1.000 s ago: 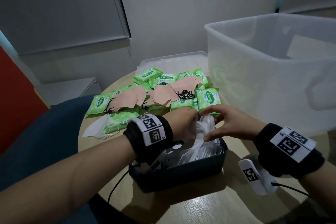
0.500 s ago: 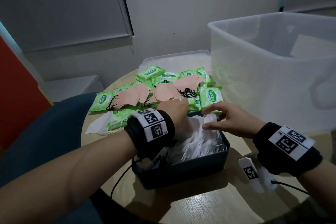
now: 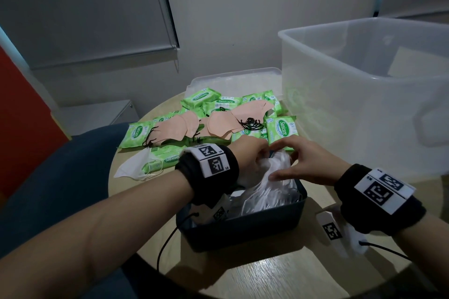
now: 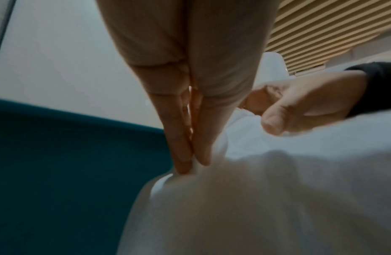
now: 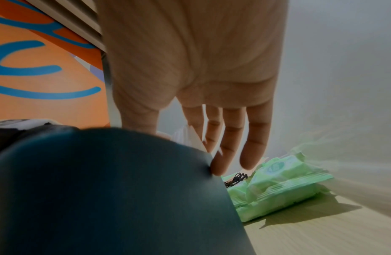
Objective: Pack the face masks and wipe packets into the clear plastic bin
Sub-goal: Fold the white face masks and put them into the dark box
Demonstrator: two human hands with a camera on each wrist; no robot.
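Observation:
A stack of white face masks point(image 3: 269, 189) stands in a dark box point(image 3: 243, 228) in front of me. My left hand point(image 3: 261, 160) pinches the stack's top left edge; in the left wrist view its fingertips point(image 4: 185, 163) press together on white fabric point(image 4: 255, 198). My right hand point(image 3: 279, 162) grips the stack from the right, thumb on the near side and fingers over the far side. Green wipe packets point(image 3: 280, 128) and peach masks point(image 3: 218, 124) lie on the table behind. The clear plastic bin point(image 3: 364, 109) stands at the right, with little visible inside.
A single white mask point(image 3: 136, 167) lies at the table's left edge. The bin's clear lid point(image 3: 230, 77) sits behind the packets. A blue chair point(image 3: 60, 189) is on my left. A white tag and cable point(image 3: 331, 228) lie below my right wrist.
Both hands have closed in on the white mask stack. The right hand came down and left, its thumb now on the near side of the masks.

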